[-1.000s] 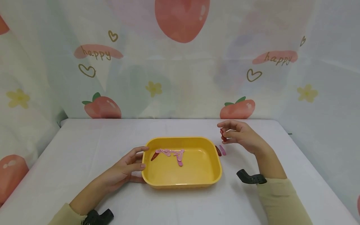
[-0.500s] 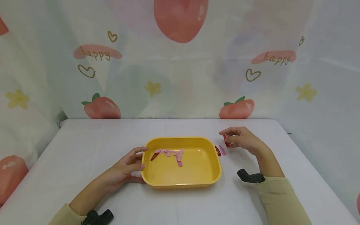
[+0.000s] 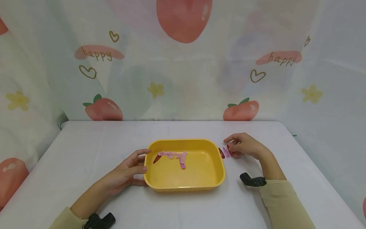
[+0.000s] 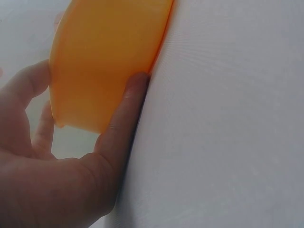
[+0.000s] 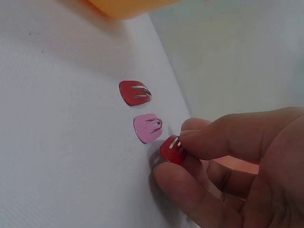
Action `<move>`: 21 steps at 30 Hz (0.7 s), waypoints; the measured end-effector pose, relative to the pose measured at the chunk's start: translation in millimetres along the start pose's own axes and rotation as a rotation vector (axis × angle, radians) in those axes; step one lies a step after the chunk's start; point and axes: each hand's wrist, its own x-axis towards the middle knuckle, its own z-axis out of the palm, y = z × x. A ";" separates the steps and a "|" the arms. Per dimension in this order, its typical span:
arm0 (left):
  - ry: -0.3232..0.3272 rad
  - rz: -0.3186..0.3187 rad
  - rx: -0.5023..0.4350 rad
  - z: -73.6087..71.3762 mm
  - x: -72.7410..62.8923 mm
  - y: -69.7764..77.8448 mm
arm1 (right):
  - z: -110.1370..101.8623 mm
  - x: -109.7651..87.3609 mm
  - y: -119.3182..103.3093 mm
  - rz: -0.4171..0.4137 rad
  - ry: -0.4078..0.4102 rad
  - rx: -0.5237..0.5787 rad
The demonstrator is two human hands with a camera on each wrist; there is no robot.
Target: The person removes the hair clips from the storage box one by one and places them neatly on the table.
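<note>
My left hand (image 3: 124,174) holds the left end of a yellow tray (image 3: 186,181), fingers and thumb spread against its rim and side. In the left wrist view the tray's end wall (image 4: 95,90) sits between thumb and fingers. With fingertips, my right hand (image 3: 248,147) pinches a red snap hair clip (image 5: 172,150) low over the tabletop. Beside it lie a pink hair clip (image 5: 147,128) and another red hair clip (image 5: 134,93), forming a row to the right of the tray.
Inside the tray lie several pink hair clips (image 3: 170,155) and a dark red hair clip (image 3: 157,159), near its back left. A white cloth covers the table (image 3: 183,210). Behind it hangs a printed backdrop (image 3: 186,73).
My right hand has come down and slightly toward me, bringing the red hair clip to the table next to the pink one. The left hand and tray have stayed put.
</note>
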 end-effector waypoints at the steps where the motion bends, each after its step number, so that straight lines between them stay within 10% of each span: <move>1: -0.003 0.002 -0.002 -0.2 0.2 0.0 | 0.3 -0.1 -0.2 0.005 0.000 -0.008; 13: 0.005 -0.005 -0.001 0.2 1.4 -0.1 | 1.6 -1.8 -3.2 0.032 0.012 -0.088; 21: 0.003 -0.006 -0.009 0.9 0.2 1.2 | -0.6 -7.2 -18.0 -0.091 0.051 -0.077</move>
